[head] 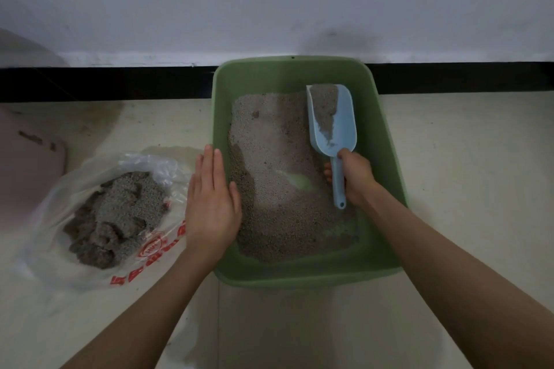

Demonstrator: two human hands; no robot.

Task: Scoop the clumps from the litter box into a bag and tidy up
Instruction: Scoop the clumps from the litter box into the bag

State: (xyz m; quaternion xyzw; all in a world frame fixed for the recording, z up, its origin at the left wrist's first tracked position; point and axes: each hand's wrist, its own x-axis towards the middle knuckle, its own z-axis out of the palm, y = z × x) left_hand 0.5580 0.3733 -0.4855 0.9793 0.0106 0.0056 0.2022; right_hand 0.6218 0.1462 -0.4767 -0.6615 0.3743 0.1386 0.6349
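Observation:
A green litter box stands on the floor against the wall, holding grey-brown litter with a bare green patch near its middle. My right hand grips the handle of a light blue scoop, whose bowl holds some litter and sits over the far right of the box. My left hand lies flat with fingers together on the box's left rim, holding nothing. To the left, a clear plastic bag with red print lies open on the floor, with a pile of dark clumps inside.
A pink object lies on the floor at the far left, beside the bag. The white wall with a black baseboard runs behind the box. Pale tiled floor extends to the right and towards me.

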